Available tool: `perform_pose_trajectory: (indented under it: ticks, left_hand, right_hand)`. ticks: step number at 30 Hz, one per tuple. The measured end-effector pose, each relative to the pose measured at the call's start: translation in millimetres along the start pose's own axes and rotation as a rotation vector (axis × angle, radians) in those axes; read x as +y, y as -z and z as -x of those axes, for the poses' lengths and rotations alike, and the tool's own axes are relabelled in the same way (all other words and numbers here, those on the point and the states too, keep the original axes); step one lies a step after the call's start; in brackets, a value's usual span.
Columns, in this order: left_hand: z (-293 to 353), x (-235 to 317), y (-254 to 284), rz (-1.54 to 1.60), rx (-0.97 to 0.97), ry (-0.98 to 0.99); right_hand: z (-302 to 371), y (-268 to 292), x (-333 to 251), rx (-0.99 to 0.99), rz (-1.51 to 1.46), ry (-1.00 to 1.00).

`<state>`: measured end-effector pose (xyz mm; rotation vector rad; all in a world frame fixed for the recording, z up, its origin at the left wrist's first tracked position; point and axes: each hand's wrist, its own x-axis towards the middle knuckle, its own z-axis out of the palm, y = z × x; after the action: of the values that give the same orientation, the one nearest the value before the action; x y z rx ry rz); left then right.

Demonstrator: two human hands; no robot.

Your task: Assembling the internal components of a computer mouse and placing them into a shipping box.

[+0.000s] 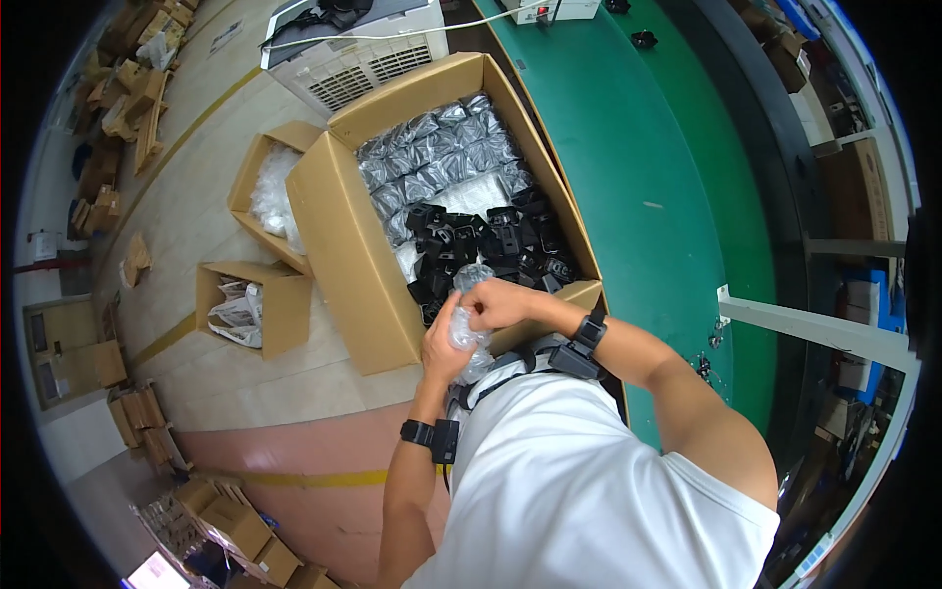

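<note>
Both my hands are at the near edge of a large open cardboard box (358, 294). My left hand (444, 344) is closed round a crumpled clear plastic bag (472, 339). My right hand (498, 302) pinches the upper part of the same bag, its fingertips close to the left ones. Whether the bag has anything in it, I cannot tell. Beyond my hands, a loose heap of black plastic parts (491, 240) fills the near part of the box. Behind the heap lie rows of silvery bagged items (432, 147), with a whitish bag (473, 194) between.
Left of the large box stand two smaller cartons, one with clear plastic bags (278, 191), one with white bags (238, 314). A white slatted machine (363, 69) stands beyond it. A green workbench (638, 187) runs along the right, with a white metal post (814, 324).
</note>
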<state>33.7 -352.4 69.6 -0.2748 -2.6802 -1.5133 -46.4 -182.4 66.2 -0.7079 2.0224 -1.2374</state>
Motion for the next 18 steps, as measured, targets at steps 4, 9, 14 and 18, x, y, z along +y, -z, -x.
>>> perform_pose_trajectory:
  ticks: [4, 9, 14, 18]
  left_hand:
    - [0, -10, 8, 0.078, -0.136, 0.271]
    - [3, -8, 2, -0.023, -0.058, 0.285]
    - [7, -11, 1, -0.088, 0.006, 0.310]
    - [3, -3, -4, -0.014, 0.016, 0.308]
  right_hand:
    - [-20, 18, 16, -0.166, -0.247, 0.022]
    - [-60, 98, 80, 0.622, 0.694, -0.352]
    - [-76, 107, 118, 0.389, 0.885, -0.631]
    - [-81, 101, 131, 0.460, 0.845, -0.751]
